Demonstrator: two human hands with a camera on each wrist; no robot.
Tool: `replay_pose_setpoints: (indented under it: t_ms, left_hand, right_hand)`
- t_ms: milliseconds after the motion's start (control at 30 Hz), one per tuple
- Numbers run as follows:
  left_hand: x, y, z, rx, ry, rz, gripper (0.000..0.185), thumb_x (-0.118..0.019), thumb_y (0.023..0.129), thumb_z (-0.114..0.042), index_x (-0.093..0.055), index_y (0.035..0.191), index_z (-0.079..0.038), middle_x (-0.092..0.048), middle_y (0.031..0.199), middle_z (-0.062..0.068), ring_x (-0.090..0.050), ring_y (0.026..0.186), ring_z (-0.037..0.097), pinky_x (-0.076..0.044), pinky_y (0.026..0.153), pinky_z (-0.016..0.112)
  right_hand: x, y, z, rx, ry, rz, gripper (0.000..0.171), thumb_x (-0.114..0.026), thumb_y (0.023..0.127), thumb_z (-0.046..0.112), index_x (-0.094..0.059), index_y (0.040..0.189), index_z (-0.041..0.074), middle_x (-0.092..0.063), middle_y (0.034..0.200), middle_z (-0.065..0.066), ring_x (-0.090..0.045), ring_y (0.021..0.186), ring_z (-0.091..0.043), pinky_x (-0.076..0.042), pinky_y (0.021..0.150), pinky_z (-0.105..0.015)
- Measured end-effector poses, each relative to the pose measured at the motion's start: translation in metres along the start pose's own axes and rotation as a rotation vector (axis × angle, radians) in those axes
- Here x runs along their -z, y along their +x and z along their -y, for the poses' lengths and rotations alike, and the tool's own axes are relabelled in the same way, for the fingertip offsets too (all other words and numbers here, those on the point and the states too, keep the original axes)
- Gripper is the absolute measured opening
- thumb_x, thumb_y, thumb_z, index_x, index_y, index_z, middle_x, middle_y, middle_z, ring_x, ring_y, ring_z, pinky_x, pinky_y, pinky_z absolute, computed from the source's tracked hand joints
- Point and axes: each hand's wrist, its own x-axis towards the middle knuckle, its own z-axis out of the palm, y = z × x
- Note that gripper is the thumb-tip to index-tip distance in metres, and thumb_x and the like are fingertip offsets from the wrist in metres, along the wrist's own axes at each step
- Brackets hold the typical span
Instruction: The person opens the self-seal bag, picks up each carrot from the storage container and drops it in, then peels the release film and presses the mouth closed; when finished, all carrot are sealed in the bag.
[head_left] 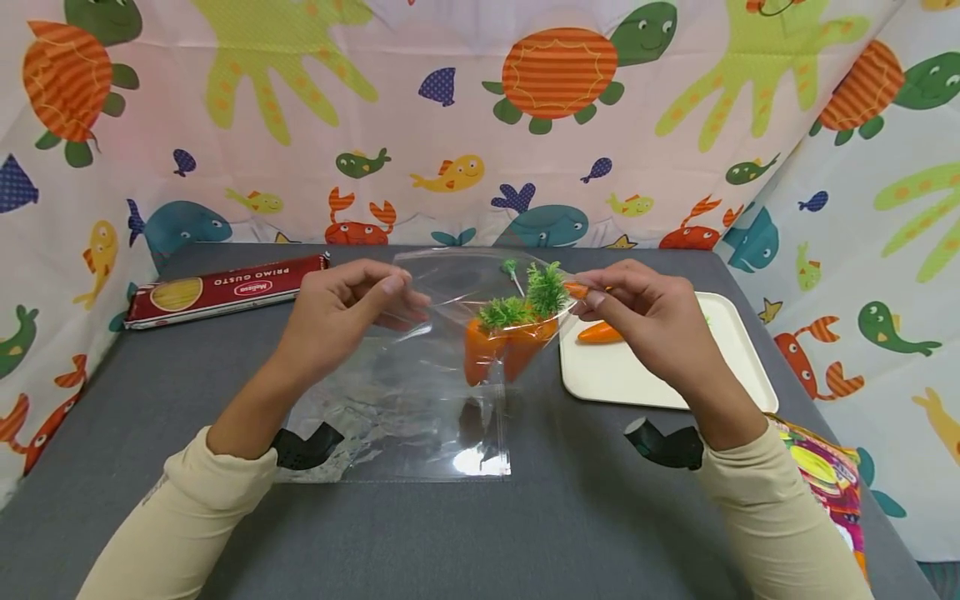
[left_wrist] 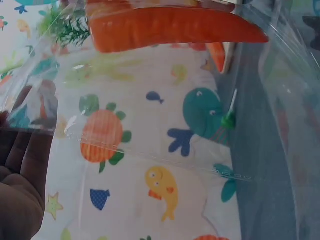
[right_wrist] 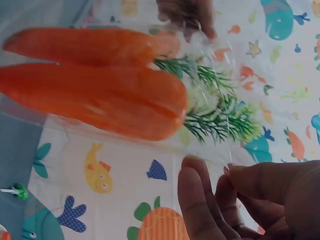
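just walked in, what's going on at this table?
A person holds a clear plastic zip bag open at its mouth, the left hand pinching one edge and the right hand the other. Orange toy carrots with green tops sit inside the bag. One more orange carrot lies on a cream rectangular tray behind the right hand. A red spaghetti box lies on the grey table at far left.

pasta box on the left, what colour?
Dark red, with a yellow oval window and white lettering: the pasta box shows best in the head view.
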Motion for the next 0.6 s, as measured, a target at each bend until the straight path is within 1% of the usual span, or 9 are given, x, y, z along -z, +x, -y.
replay_pose_setpoints:
  t_ms: [100,200,333,433,500,600]
  left_hand:
    - [-0.005,-0.004,0.000,0.000,-0.011,-0.021,0.019,-0.058,0.099,-0.010,-0.067,0.110,0.003,-0.073,0.096,0.013,-0.072,0.085,0.027,-0.057,0.072,0.038]
    - [-0.009,-0.007,0.004,0.003,-0.013,-0.033,0.020,-0.057,0.099,-0.010,-0.066,0.110,0.004,-0.073,0.096,0.013,-0.072,0.084,0.026,-0.057,0.072,0.038]
    - [-0.011,-0.009,0.008,-0.014,-0.019,-0.055,0.020,-0.056,0.100,-0.010,-0.066,0.109,0.005,-0.072,0.096,0.014,-0.072,0.083,0.026,-0.057,0.069,0.039]
    - [-0.011,-0.010,0.009,-0.037,-0.013,-0.078,0.019,-0.057,0.099,-0.008,-0.066,0.109,0.005,-0.072,0.096,0.015,-0.072,0.082,0.026,-0.057,0.068,0.039]
    - [-0.011,-0.010,0.009,-0.047,-0.005,-0.091,0.018,-0.057,0.099,-0.007,-0.066,0.109,0.005,-0.072,0.095,0.015,-0.072,0.081,0.026,-0.057,0.067,0.039]
    - [-0.011,-0.011,0.008,-0.046,0.000,-0.096,0.018,-0.058,0.099,-0.007,-0.066,0.109,0.006,-0.072,0.095,0.015,-0.072,0.081,0.025,-0.057,0.066,0.039]
  right_hand:
    - [0.000,0.001,0.000,-0.013,-0.011,0.016,0.023,-0.060,0.096,0.001,-0.068,0.117,-0.001,-0.062,0.099,-0.010,-0.070,0.084,-0.018,-0.055,0.078,-0.029]
    - [-0.003,0.001,-0.005,-0.034,0.018,0.038,0.023,-0.060,0.096,0.001,-0.068,0.117,-0.002,-0.061,0.099,-0.011,-0.069,0.083,-0.019,-0.056,0.077,-0.029]
    - [-0.007,0.002,-0.012,-0.046,0.044,0.029,0.024,-0.060,0.096,0.002,-0.066,0.119,-0.003,-0.066,0.105,-0.011,-0.069,0.082,-0.021,-0.056,0.075,-0.030]
    - [-0.009,0.002,-0.014,-0.047,0.027,0.023,0.028,-0.061,0.096,0.007,-0.063,0.124,0.001,-0.067,0.111,-0.010,-0.069,0.087,-0.019,-0.056,0.075,-0.029]
    - [-0.011,0.002,-0.015,-0.044,-0.003,0.024,0.032,-0.064,0.096,0.010,-0.062,0.127,0.003,-0.067,0.112,-0.010,-0.068,0.090,-0.016,-0.056,0.074,-0.028]
    - [-0.014,0.002,-0.016,-0.039,-0.057,0.014,0.032,-0.068,0.093,0.013,-0.064,0.124,0.004,-0.069,0.109,-0.008,-0.068,0.091,-0.015,-0.056,0.073,-0.026]
